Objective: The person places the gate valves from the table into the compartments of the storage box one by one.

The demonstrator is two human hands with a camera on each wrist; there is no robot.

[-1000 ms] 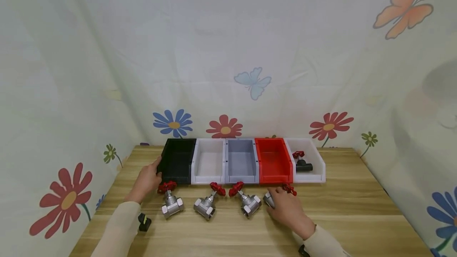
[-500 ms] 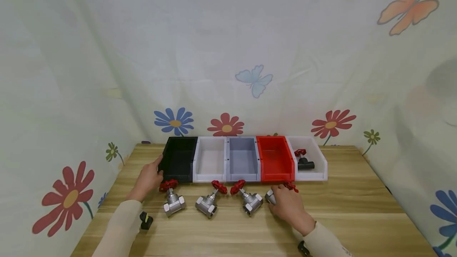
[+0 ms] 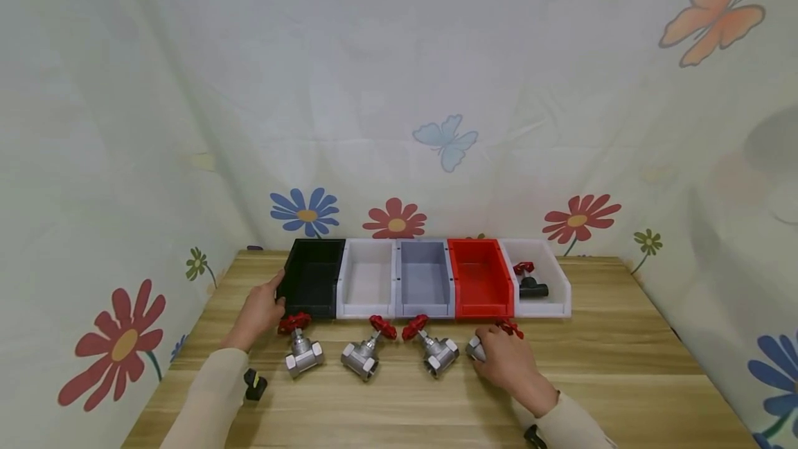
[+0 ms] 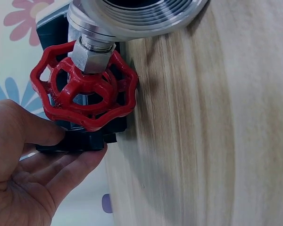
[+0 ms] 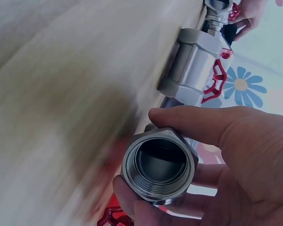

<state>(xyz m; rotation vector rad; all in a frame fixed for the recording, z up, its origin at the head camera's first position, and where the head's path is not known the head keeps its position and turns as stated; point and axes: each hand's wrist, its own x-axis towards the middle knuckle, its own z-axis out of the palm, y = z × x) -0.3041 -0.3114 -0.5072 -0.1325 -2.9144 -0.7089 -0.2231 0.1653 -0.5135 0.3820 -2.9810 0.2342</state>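
At the front of the wooden table (image 3: 399, 411), the person's right hand (image 3: 508, 364) held a metal valve (image 3: 476, 349), thumb on one side of its silver body and fingers curled round the other, as the right wrist view showed. This valve was in front of the red bin (image 3: 481, 279), its red handwheel (image 3: 512, 328) sticking out past the fingers; whether it touched the tabletop could not be told. The left hand (image 3: 258, 312) pinched the outer side of the black bin (image 3: 313, 281), its thumb and fingers narrowed on the edge in the left wrist view. Near that hand lay the leftmost valve (image 3: 304, 356), handwheel towards the black bin. To its right lay the second valve (image 3: 359, 359) and the third valve (image 3: 440, 356), apart from each other, their red handwheels tilted inwards. Behind them, the bins stood side by side: black, then a white bin (image 3: 366, 281), a grey bin (image 3: 425, 281), the red one and an end white bin (image 3: 560, 296). Inside that last one lay a black valve (image 3: 533, 288) with a red wheel. A flowered cloth (image 3: 349, 172) hung behind the table.
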